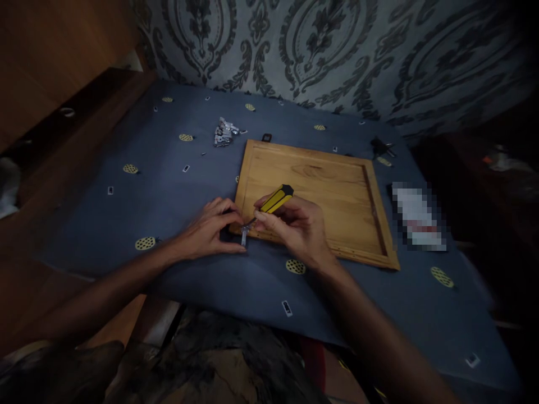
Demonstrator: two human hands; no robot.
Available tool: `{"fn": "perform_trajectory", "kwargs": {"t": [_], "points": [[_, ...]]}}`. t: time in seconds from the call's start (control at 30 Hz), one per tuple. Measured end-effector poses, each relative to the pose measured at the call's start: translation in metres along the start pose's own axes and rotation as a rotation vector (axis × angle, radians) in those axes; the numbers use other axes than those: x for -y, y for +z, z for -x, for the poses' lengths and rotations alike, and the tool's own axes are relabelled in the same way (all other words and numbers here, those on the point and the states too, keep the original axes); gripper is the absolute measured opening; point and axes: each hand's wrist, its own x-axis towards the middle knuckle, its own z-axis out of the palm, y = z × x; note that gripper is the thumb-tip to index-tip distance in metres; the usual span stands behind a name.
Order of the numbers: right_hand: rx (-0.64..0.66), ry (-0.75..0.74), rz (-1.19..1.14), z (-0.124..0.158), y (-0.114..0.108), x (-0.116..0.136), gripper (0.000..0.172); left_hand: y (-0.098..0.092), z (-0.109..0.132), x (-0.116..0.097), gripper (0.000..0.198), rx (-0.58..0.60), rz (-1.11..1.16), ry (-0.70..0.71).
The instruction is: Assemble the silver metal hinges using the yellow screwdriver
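my right hand (301, 224), in the middle of the frame, is closed around a screwdriver (275, 199), thumb and fingers pinching it near the lower end of its handle. the handle is thick and faceted, yellow with black stripes and a black butt; its thin shaft slants down to the left, to a metal hinge (244, 237). this hinge, narrow and silvery, sits at the lower left corner of a framed wooden panel (332, 196), its arm sticking out past the edge toward me. my left hand (210, 227), just left of there, is curved into a c and pinches the hinge lightly, thumb at its near end, fingertips by its upper end.

the panel lies flat, slightly askew, across the center of the frame: honey-colored, smooth wood with a dark oval swirl in the grain and a raised border around the sunken middle. it rests on a tabletop (168, 154) covered in dull blue, printed with dotted yellow ovals and little pale rectangles.

above and left of the panel is a jumbled heap of shiny metal hinges (226, 132). a small dark squarish piece (266, 137) touches or nearly touches the panel's top edge. at the upper right lies a black object (381, 147), too dim to name; below it, a pixelated packet (419, 216). grey damask wallpaper (324, 45) fills the top.
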Motion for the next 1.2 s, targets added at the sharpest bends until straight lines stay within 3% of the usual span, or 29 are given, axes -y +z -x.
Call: {"fn": "perform_trajectory", "kwargs": {"t": [0.2, 0.4, 0.63, 0.87, 1.2], "points": [[-0.201, -0.066, 0.088, 0.008, 0.018, -0.009, 0.036, -0.001, -0.001, -0.001, 0.049, 0.003, 0.005, -0.007], [-0.357, -0.075, 0.104, 0.009, 0.012, 0.0, 0.019, -0.001, -0.001, 0.0, 0.048, 0.002, 0.013, 0.004], [-0.229, -0.047, 0.119, 0.01, 0.01, 0.0, 0.022, 0.0, 0.0, 0.0, 0.048, -0.013, -0.01, 0.003], [-0.218, -0.017, 0.116, 0.01, 0.012, -0.004, 0.03, 0.0, 0.0, 0.0, 0.049, -0.002, -0.009, -0.007], [-0.201, -0.042, 0.097, 0.011, 0.013, -0.007, 0.026, -0.001, 0.0, -0.001, 0.05, -0.008, -0.008, 0.0]]}}
